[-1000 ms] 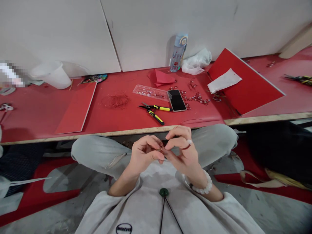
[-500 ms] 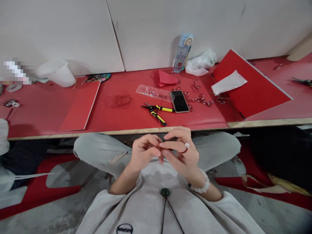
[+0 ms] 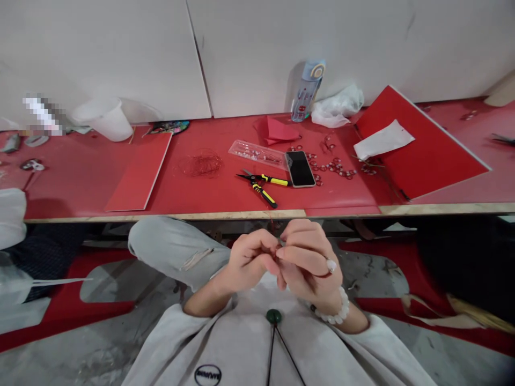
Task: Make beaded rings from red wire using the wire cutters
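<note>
Both hands meet in front of my chest, below the red table's [image 3: 225, 195] edge. My left hand [image 3: 251, 257] is curled, its thumb and fingers pinching a thin red wire [image 3: 274, 226] with a small red piece where the hands touch. My right hand [image 3: 309, 261], wearing a ring and a white bead bracelet, is closed on the same small piece from the other side. The piece itself is mostly hidden by the fingertips.
On the table lie yellow-handled snips [image 3: 261, 185], a black phone [image 3: 300, 168], a coil of red wire [image 3: 201, 163], a clear bead tray [image 3: 257, 153], scattered red beads [image 3: 333, 166], red boards [image 3: 139, 171], a bottle [image 3: 308, 91] and a white tub [image 3: 102, 118]. Another person's sleeve [image 3: 10, 217] shows at left.
My hands have closed tighter together and sunk slightly toward my chest; the right fingers, spread before, now fold over the piece. The view has shifted a little.
</note>
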The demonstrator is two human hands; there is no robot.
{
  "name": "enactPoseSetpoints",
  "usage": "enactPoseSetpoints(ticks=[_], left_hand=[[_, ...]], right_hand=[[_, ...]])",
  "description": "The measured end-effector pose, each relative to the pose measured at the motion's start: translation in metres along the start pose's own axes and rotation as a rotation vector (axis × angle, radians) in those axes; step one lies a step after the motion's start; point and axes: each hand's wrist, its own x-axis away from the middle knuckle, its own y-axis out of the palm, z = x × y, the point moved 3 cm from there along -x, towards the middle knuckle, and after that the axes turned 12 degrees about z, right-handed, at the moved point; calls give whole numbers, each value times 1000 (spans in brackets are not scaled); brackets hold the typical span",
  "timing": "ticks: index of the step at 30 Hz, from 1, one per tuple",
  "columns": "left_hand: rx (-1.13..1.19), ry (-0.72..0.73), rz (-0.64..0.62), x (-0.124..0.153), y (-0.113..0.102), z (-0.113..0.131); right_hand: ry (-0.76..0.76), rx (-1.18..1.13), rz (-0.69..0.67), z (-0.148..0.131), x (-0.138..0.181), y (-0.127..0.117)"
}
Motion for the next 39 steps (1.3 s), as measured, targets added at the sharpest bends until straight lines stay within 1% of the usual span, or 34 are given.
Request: enactPoseSetpoints(ticks=[2,4,7,11,14,18,21,23,25,28,29,31,32,34,36,39], left_hand=[[66,-21,-29,0,1,-1],[102,-46,-46,-1,1,-3],[111,-75,-68,-1,0,-5],[105,-101,-57,1,-4,-6],[70,-82,-42,2,-8,-5],[-24,16,0,0,-15,-1],[-158,110,29,-1,-18,2],[-260,169,50,0,-19,4],[-385,258,135,2,-21,5],[-624,444,335,3,-25,5],[-700,499,383,3,-26,4],[-778,595,408,3,-29,1],[-800,626,369,2,-30,0],[-810,701,339,2,-33,-2],[-842,728,339,2,-36,-2],[-874,710,373,2,-36,0]], right_hand=[[-2,0,-68,0,-3,-3],[15,-15,-106,0,-5,-7],[42,-50,-130,0,-4,-9],[83,-42,-164,0,-1,-7],[114,-56,-161,0,-1,-6],[190,-16,-156,3,1,-5],[264,6,-115,6,6,-4],[316,-6,-119,9,9,-2],[357,-32,-155,12,12,0],[438,-86,-208,14,13,-1],[484,-119,-232,15,14,-1],[619,-213,-290,16,16,-3],[694,-271,-316,16,18,-3],[811,-364,-330,15,23,-4],[839,-393,-304,15,25,-5],[780,-368,-247,15,27,-8]])
